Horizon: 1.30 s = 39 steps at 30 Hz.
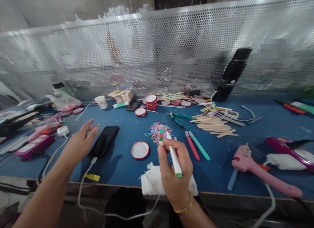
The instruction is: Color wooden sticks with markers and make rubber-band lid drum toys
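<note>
Fingers of the right hand are clamping a banded stick upright beside the thumb, its top showing green and red, while a white marker is lying across the same hand, its green end pointing back towards the wrist. Fingers of the left hand are standing loosely apart, gripping nothing, just beside a black phone; whether they are touching it, I cannot tell.

Smearing is looking like the likeliest trouble: if the ink is wet, a thumb sliding up the stick could be blurring the bands. Because two things are sharing one hand, a loosening grip could be dropping the marker onto the coloured loops or the white tissue, staining them.

Among the containers, a pale cup is standing farther back on the bench, its inside hiding from view. A clear plastic bag is holding something pinkish, too blurred to name. A red-rimmed disc is lying nearer, thin strands crossing its white face. A black bottle is leaning, hiding its contents.
</note>
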Tool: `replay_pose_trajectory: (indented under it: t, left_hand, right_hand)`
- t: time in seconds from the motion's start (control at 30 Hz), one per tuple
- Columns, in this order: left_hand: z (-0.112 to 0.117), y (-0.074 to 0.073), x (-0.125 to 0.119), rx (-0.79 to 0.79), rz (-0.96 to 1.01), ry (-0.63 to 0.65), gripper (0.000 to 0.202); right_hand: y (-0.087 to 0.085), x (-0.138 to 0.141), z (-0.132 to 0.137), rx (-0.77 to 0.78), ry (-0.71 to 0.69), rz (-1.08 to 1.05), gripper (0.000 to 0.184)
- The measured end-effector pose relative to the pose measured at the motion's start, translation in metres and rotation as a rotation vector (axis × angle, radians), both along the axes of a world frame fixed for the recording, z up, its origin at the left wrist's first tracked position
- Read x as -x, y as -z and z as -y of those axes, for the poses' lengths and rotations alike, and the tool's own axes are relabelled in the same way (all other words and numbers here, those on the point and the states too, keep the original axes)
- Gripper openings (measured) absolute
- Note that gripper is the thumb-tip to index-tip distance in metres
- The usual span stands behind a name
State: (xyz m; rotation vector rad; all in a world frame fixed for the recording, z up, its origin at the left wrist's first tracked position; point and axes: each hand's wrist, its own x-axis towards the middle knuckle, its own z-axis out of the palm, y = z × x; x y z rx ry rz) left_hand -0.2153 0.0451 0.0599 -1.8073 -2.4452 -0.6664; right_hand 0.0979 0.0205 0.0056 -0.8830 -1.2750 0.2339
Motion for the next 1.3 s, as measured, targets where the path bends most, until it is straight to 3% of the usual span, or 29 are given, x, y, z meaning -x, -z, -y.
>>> replay_pose_trajectory:
  t: [0.13, 0.33, 0.77, 0.9, 1.03, 1.17, 1.3]
  left_hand:
    - [0.02, 0.014, 0.001, -0.114, -0.017, -0.01, 0.065]
    - [0.04, 0.028, 0.004, -0.234, -0.162, 0.139, 0.06]
    - [0.058, 0.029, 0.0, -0.237, -0.241, 0.25, 0.05]
    - [0.043, 0.027, -0.008, -0.167, -0.257, 0.244, 0.054]
    - [0.009, 0.029, -0.012, -0.024, -0.295, 0.093, 0.098]
    - [-0.028, 0.031, -0.016, 0.206, -0.302, 0.045, 0.097]
    - [-0.052, 0.03, -0.021, 0.278, -0.318, 0.001, 0.091]
  right_hand:
    - [0.003, 0.001, 0.001, 0.01, 0.0, 0.008, 0.007]
    - [0.006, 0.001, 0.0, 0.017, -0.004, 0.01, 0.009]
    - [0.003, 0.001, 0.0, 0.002, 0.01, 0.027, 0.006]
    - [0.002, 0.0, 0.001, -0.003, 0.006, 0.03, 0.006]
    - [0.002, 0.0, 0.0, -0.011, 0.009, 0.024, 0.007]
    - [0.001, 0.0, 0.0, -0.009, 0.0, 0.014, 0.007]
    - [0.0, -0.001, 0.0, -0.008, -0.015, 0.011, 0.008]
